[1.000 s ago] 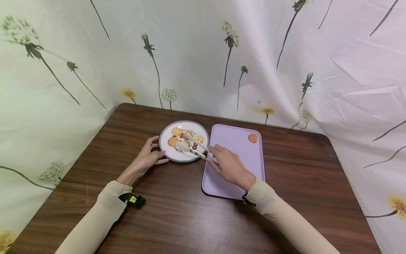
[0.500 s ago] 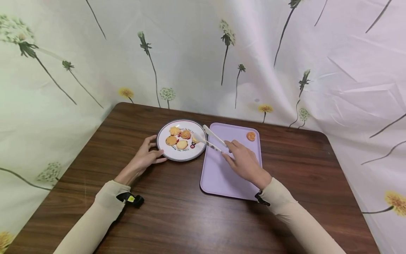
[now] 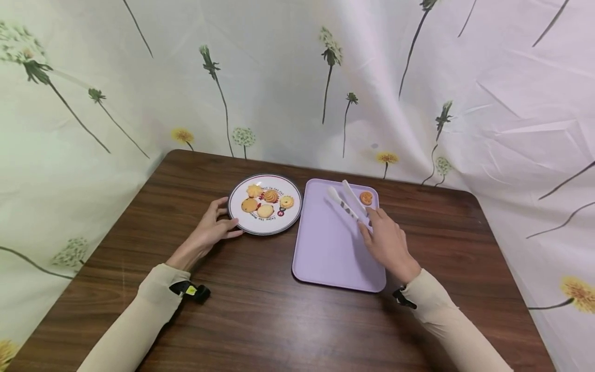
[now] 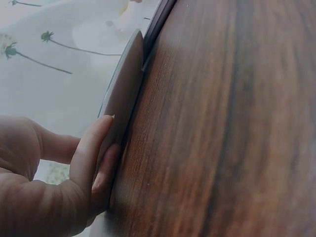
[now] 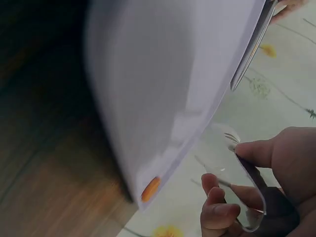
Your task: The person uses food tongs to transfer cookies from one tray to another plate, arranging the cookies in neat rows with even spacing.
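My left hand [image 3: 213,227] holds the round white plate [image 3: 241,219] by its left rim, thumb at the front edge. Several cookies lie on the plate, among them a swirled one [image 3: 271,196] and a flower-shaped one [image 3: 286,202]. In the left wrist view, the thumb and a finger [image 4: 94,143] touch the plate's side [image 4: 123,89]. My right hand [image 3: 386,240] grips white tongs [image 3: 346,206] with dark markings over the lilac tray [image 3: 325,258]. The tongs' tips are apart, nothing between them. One small orange-brown cookie [image 3: 366,198] sits in the tray's far right corner.
Plate and tray stand side by side, rims close together, on a dark wood table [image 3: 251,299]. A pale floral cloth [image 3: 279,77] hangs behind the table and along its sides.
My right hand has carried the tongs rightward, from over the plate's cookies to above the tray. The left hand stays at the plate, and the cookies lie as before.
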A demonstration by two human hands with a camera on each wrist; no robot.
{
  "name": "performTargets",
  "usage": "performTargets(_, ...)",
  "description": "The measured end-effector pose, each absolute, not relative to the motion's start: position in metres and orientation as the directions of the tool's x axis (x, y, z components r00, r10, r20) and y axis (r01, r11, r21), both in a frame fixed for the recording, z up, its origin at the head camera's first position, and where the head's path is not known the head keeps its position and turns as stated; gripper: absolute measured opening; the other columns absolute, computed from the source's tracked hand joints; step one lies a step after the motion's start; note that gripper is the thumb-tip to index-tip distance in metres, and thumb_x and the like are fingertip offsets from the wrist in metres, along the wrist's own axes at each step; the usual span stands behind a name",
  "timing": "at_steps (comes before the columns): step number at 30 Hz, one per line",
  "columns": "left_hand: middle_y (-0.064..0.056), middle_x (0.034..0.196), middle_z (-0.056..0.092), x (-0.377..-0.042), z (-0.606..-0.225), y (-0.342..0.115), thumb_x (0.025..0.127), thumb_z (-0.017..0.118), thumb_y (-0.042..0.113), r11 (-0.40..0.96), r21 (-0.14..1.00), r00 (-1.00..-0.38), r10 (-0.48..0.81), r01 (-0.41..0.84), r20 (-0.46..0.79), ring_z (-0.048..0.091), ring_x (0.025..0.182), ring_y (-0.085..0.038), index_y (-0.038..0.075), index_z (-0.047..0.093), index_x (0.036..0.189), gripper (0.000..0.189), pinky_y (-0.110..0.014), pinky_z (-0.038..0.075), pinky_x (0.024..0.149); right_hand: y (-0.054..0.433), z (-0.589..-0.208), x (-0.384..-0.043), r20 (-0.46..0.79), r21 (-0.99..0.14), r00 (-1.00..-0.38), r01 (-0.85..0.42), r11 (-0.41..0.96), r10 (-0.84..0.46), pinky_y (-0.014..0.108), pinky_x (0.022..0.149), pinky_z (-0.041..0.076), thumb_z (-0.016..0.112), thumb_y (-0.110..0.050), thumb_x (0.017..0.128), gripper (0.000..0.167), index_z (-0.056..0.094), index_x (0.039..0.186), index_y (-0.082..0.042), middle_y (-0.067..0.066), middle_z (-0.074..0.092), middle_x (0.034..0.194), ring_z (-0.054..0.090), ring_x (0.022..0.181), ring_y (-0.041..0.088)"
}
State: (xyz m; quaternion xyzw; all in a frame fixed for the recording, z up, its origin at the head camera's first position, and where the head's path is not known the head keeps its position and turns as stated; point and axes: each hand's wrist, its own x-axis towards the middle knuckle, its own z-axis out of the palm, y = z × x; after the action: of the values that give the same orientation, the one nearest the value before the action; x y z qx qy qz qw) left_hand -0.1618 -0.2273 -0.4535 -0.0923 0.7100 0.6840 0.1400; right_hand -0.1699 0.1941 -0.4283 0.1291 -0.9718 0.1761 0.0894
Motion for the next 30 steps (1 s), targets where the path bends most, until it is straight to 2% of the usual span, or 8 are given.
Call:
performTargets(4,-0.032,0.166,0.008,-0.162,-0.454,-0.228,0.106,0.047,-0.005,0.041,0.946,-0.944,0.071,-0.32,-0.322,0.044,0.14,-0.042,0.013,-0.005,0.168,0.083,-0.024,0.065,0.098,0.206,-0.431,-0.168,0.211,-0.326,-0.96,-0.246,0.913,-0.183,0.052,0.054,0.058,0.063,-0.031,0.104,0.047,0.061,0.139,0.0,0.016,0.066,0.106,0.068,0.082,0.038)
performTargets(13,-0.033,0.164,0.01,-0.162,-0.453,-0.227,0.106,0.047,-0.006,0.041,0.947,-0.945,0.069,-0.319,-0.321,0.045,0.137,-0.039,0.012,-0.005,0.167,0.083,-0.024,0.065,0.099,0.222,-0.436,-0.166,0.212,-0.334,-0.968,-0.204,0.92,-0.137,0.054,0.052,0.055,0.062,-0.03,0.104,0.046,0.061,0.139,0.0,0.016,0.064,0.102,0.067,0.081,0.041)
performTargets(23,-0.033,0.163,0.012,-0.162,-0.451,-0.227,0.106,0.046,-0.006,0.051,0.948,-0.946,0.065,-0.315,-0.318,0.046,0.137,-0.039,0.012,-0.005,0.167,0.082,-0.024,0.065,0.098,0.233,-0.44,-0.165,0.216,-0.344,-0.975,-0.129,0.93,-0.055,0.067,0.062,0.058,0.061,-0.028,0.104,0.046,0.06,0.14,0.001,0.024,0.067,0.116,0.068,0.093,0.053)
performTargets(30,-0.032,0.165,0.009,-0.162,-0.451,-0.226,0.106,0.046,-0.005,0.053,0.944,-0.942,0.062,-0.326,-0.329,0.043,0.141,-0.042,0.013,-0.005,0.167,0.082,-0.025,0.065,0.099,0.237,-0.444,-0.166,0.2,-0.346,-0.979,-0.12,0.931,-0.052,0.064,0.057,0.057,0.06,-0.028,0.104,0.044,0.061,0.137,0.001,0.022,0.066,0.107,0.068,0.087,0.051)
